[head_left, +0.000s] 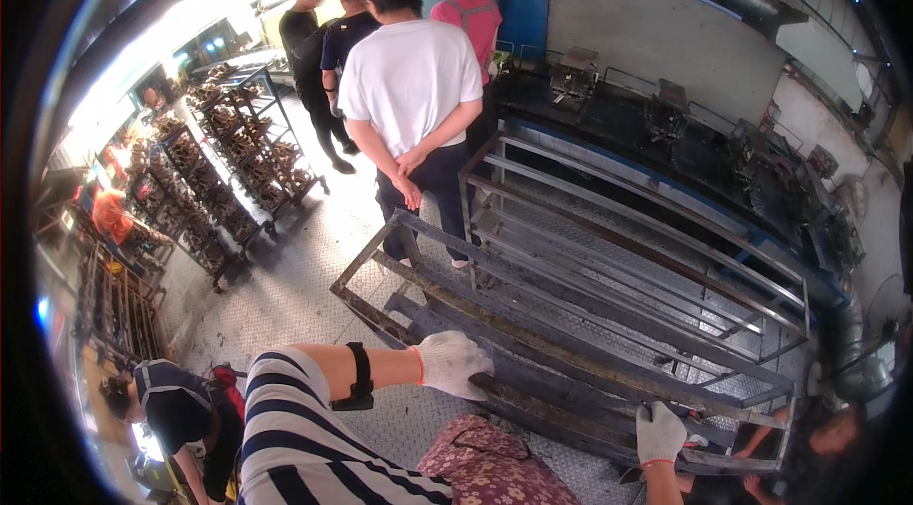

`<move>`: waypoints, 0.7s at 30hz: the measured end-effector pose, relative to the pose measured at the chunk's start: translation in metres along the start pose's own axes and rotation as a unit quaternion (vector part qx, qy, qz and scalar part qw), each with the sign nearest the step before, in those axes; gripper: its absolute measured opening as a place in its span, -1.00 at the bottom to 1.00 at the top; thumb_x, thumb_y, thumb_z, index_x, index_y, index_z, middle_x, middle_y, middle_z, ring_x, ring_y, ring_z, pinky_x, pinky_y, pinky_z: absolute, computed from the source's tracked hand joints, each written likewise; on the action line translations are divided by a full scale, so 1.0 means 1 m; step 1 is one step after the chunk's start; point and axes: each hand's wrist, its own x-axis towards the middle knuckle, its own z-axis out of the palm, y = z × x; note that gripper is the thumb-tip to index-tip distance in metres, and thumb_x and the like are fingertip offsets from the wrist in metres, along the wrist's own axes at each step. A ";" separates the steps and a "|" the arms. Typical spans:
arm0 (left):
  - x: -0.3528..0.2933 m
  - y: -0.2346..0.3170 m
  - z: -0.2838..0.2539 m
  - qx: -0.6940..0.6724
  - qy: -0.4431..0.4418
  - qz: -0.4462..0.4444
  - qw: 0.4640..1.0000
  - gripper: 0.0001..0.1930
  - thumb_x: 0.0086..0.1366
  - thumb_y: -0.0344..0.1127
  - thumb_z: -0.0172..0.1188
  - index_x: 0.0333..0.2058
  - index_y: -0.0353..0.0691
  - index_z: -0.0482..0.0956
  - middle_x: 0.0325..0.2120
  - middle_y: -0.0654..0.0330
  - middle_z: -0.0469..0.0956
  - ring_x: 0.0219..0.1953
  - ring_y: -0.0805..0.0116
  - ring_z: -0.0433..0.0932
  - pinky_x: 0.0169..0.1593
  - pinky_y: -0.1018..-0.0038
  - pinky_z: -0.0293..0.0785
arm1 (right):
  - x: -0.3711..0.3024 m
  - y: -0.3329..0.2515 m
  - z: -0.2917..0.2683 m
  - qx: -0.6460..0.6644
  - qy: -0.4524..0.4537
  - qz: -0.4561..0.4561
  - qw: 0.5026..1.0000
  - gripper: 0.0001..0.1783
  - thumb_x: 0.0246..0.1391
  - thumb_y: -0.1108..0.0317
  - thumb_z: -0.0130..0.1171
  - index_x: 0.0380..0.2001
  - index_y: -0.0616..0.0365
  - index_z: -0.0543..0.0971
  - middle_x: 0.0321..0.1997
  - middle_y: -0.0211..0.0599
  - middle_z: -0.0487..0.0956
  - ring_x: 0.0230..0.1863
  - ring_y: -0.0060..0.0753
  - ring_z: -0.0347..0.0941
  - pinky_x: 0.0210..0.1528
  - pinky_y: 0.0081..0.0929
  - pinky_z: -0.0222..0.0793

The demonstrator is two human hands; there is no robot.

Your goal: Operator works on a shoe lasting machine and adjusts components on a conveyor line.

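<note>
A long metal rack [571, 353] with parallel rails stands right in front of me, its bars dark and worn. My left hand [455, 364], in a white knitted glove, is closed around its near rail towards the left end. Farther right, my right hand [659, 432], gloved the same way, grips that near side of the rack with its fingers curled over the bar. Part of each hand's fingers is hidden behind the metal. A black band [359, 377] circles my left wrist, below a striped sleeve [295, 419].
Behind stands a second metal rack [647, 248]. People stand beyond it, one in a white shirt [411, 67]. Loaded racks [252, 134] line the left. A person [181, 400] bends at lower left; another [827, 438] is low at right. A dark workbench [618, 115] holds several machines.
</note>
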 end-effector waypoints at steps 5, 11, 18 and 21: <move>0.000 0.000 -0.001 -0.002 -0.013 -0.002 1.000 -0.46 0.16 0.22 0.24 -0.09 -0.11 0.69 -0.30 0.06 0.69 -0.15 0.07 0.67 -0.01 0.22 0.55 | 0.000 -0.002 -0.003 -0.004 -0.007 0.004 1.000 -0.65 0.12 0.00 0.21 -0.36 0.08 0.65 -0.40 0.01 0.66 -0.27 0.16 0.61 -0.22 0.01 0.48; 0.000 -0.002 0.005 0.017 0.006 0.006 1.000 -0.43 0.16 0.29 0.24 -0.11 -0.09 0.68 -0.31 0.12 0.69 -0.17 0.10 0.66 -0.07 0.23 0.57 | -0.002 0.000 -0.002 0.007 0.000 -0.006 1.000 -0.65 0.12 0.00 0.22 -0.36 0.09 0.65 -0.40 0.03 0.65 -0.28 0.17 0.61 -0.22 0.01 0.48; -0.001 0.001 0.000 0.010 0.002 0.004 1.000 -0.47 0.15 0.22 0.25 -0.13 -0.10 0.69 -0.31 0.09 0.69 -0.17 0.09 0.67 -0.04 0.20 0.55 | -0.002 0.000 0.000 0.002 0.007 -0.006 1.000 -0.67 0.11 0.03 0.24 -0.37 0.09 0.65 -0.41 0.03 0.65 -0.29 0.16 0.61 -0.23 0.01 0.48; -0.002 -0.001 0.004 0.022 0.025 0.017 0.999 -0.43 0.15 0.29 0.25 -0.13 -0.09 0.69 -0.32 0.12 0.69 -0.22 0.10 0.67 -0.11 0.23 0.58 | -0.003 -0.003 -0.003 0.006 0.008 -0.006 1.000 -0.68 0.11 0.04 0.24 -0.37 0.08 0.66 -0.41 0.03 0.65 -0.29 0.16 0.61 -0.24 0.01 0.48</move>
